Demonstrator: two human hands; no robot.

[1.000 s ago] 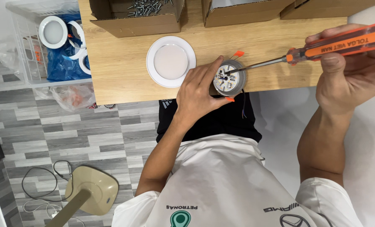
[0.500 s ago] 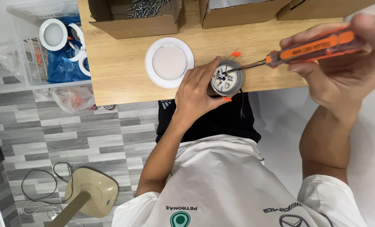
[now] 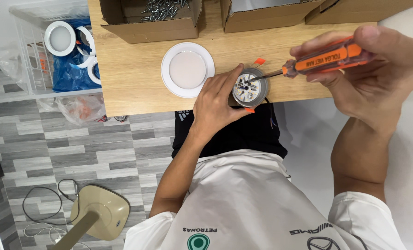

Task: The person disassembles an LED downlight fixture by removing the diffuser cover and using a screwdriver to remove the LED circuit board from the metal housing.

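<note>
Centre frame, at the table's near edge: left hand (image 3: 215, 104) clasps a round downlight housing (image 3: 249, 89); right hand (image 3: 373, 74), fingers closed around an orange-handled screwdriver (image 3: 324, 58), sets its tip inside the housing.

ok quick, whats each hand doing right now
Left hand: closed around the round lamp body, steadying it at the table edge.
Right hand: closed on the orange screwdriver, tip in the lamp body.

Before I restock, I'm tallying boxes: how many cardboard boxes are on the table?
3, all along the far edge: left box holds screws, middle box, right box partly cut off. More may lie out of frame.
</note>
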